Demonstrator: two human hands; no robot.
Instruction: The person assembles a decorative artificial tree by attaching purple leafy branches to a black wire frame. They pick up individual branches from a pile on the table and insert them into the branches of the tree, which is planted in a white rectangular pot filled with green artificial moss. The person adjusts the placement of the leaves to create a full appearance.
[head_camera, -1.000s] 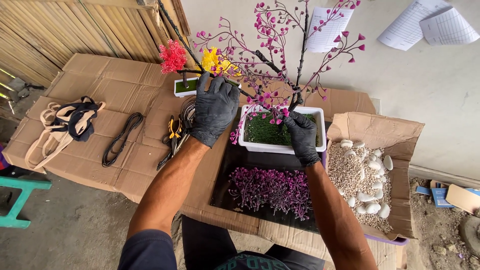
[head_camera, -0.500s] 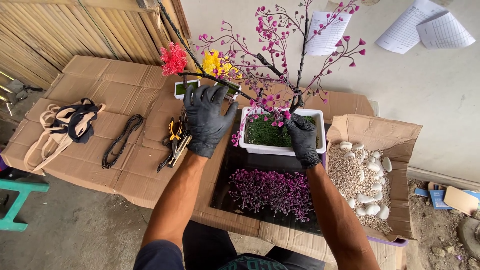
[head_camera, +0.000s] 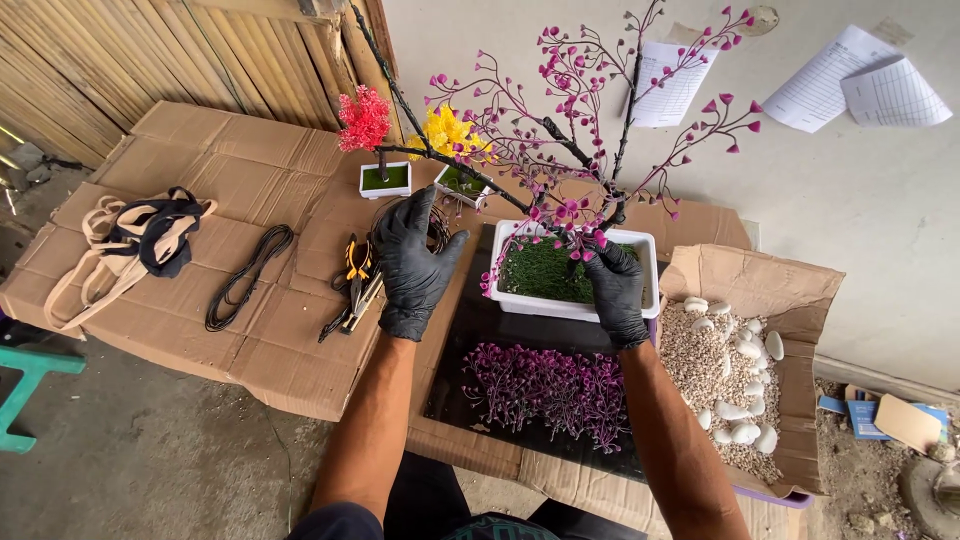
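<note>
An artificial tree (head_camera: 560, 130) with dark branches and pink buds stands in a white rectangular planter (head_camera: 560, 305) filled with green moss. My right hand (head_camera: 615, 290), in a black glove, grips the base of the trunk among pink blossoms at the planter's right side. My left hand (head_camera: 415, 265), also gloved, hovers with fingers spread over the cardboard left of the planter, holding nothing. It is just right of the yellow-handled pliers (head_camera: 355, 270). A pile of loose pink flower sprigs (head_camera: 545, 385) lies on a black tray (head_camera: 480, 330) in front of the planter.
A cardboard box of gravel and white pebbles (head_camera: 720, 360) sits at the right. Small pots with a red flower (head_camera: 365, 120) and a yellow flower (head_camera: 445, 130) stand behind. A black wire coil (head_camera: 245, 280) and a cloth bag (head_camera: 130, 240) lie left. A teal stool (head_camera: 30, 380) is beside the table.
My left hand has come down off the long dark branch and now hovers lower, with its fingers spread. My right hand stays at the trunk base.
</note>
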